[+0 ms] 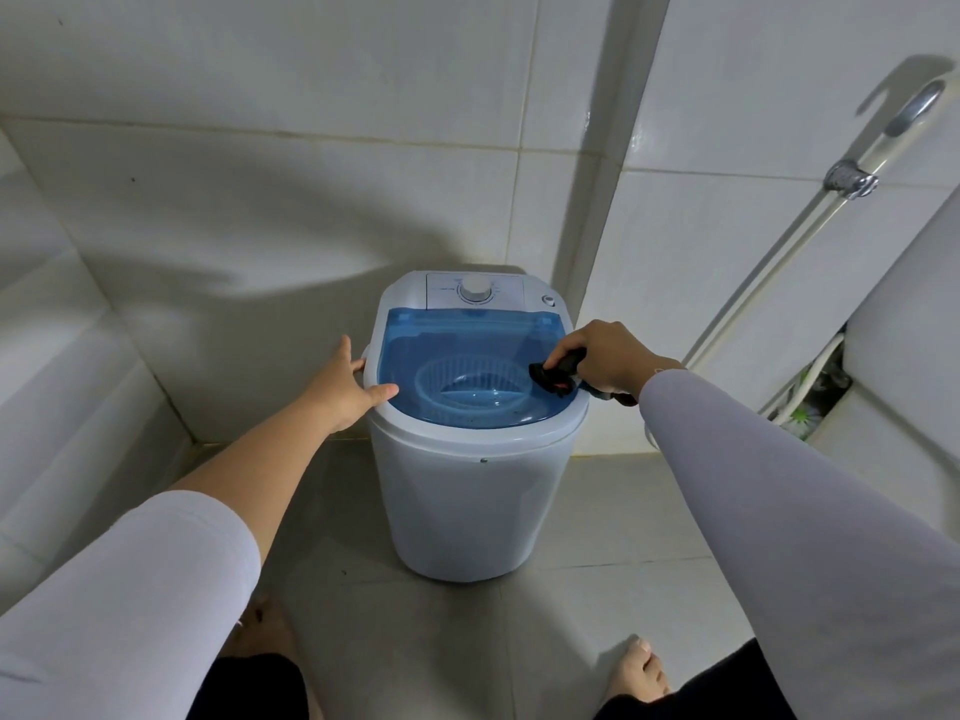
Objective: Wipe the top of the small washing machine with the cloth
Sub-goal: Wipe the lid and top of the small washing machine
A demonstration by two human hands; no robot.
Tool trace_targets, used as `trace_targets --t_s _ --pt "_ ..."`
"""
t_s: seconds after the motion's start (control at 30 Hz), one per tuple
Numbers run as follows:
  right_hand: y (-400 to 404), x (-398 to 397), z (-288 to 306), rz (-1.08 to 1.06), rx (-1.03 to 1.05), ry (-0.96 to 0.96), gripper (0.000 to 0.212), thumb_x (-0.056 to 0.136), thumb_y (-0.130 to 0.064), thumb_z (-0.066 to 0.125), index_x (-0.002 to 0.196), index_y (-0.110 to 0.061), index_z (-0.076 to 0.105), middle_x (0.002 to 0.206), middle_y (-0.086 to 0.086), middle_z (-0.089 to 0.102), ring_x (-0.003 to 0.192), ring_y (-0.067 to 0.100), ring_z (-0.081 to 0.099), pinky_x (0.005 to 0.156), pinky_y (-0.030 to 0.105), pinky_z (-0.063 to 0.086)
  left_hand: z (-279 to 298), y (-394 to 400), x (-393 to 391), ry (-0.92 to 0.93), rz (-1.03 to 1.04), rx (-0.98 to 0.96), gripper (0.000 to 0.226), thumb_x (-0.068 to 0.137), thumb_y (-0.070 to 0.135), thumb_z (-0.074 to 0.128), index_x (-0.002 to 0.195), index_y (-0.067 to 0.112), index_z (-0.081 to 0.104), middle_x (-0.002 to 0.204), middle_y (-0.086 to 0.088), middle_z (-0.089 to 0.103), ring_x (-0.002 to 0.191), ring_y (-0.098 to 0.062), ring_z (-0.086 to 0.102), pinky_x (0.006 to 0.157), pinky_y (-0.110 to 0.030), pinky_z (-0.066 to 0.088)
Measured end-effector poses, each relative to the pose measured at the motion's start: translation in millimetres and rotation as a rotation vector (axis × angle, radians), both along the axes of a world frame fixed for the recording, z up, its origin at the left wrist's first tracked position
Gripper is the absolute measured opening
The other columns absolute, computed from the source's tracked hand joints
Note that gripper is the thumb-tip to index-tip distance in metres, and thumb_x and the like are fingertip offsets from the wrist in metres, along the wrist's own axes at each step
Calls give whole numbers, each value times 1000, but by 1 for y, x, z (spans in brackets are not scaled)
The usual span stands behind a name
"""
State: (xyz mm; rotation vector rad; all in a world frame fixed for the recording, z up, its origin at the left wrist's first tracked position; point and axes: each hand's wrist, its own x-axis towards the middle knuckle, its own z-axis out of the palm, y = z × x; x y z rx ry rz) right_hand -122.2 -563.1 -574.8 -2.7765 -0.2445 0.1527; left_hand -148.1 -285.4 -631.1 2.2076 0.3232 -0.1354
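The small washing machine [475, 423] stood on the tiled floor in a corner, white-bodied with a translucent blue lid [467, 350] closed over a basket visible inside. The right hand [608, 358] had its fingers [563, 353] curled tightly around a dark cloth [553, 379], bunched into a wad with a touch of red in it. The wad pressed onto the right edge of the lid, directly under those fingers, and a loose tail of it hung below the wrist, off the machine's side.

The left hand [345, 384] was spread wide and held nothing. Its thumb lay on the lid's left rim while the other fingers reached round the machine's side near a small handle, apparently steadying the machine.

Judging by the cloth's position, the wiping was under way at the right margin of the top. No streak or wet trail showed on the lid, so how much had already been covered could not be told. The stretch of lid between the two sets of fingers, the white rim around it, and the control panel [475, 293] beyond both hands looked like the remaining ground.

The panel carried a white dial [475, 289] ringed with small print, and a round button [548, 300] sat further right, beyond the right fingers. The print was too small to read, and no brand name could be made out anywhere on the machine.
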Motion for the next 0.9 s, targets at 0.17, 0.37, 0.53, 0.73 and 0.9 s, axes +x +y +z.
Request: trace_targets --t_s 0.17,0.37,0.53,0.73,0.9 --pt "12 -4 22 34 -67 -28 47 85 10 37 108 -14 71 119 9 62 85 16 45 65 18 42 -2 -4 -4 -14 22 7 88 90 29 61 152 20 0 157 -1 28 144 -29 27 115 -46 24" --pt "64 4 36 148 22 -68 46 85 5 42 107 -24 70 114 2 62 84 18 53 66 21 51 -3 8 -12 12 -57 -6 96 84 35 67 153 22 1 157 4 28 145 -26 26 116 -46 22" --pt "118 1 22 312 -28 -80 50 86 7 39 117 -21 66 124 4 62 110 23 55 86 20 45 -10 14 -18 -1 -96 -60 101 82 30 71 153 22 -2 157 8 26 145 -23 24 116 -40 21" --pt "151 2 4 416 -170 -85 51 89 5 40 127 -24 59 132 4 58 117 23 52 94 25 40 -16 16 -17 -49 -108 -96 102 83 29 70 153 20 -4 157 7 25 146 -22 23 116 -38 20" --pt "151 4 -3 425 -259 -66 52 90 4 41 126 -29 58 131 2 57 117 24 50 96 29 41 -21 19 -16 -72 -106 -113 101 83 27 71 152 20 -2 157 5 25 146 -22 22 118 -40 19"
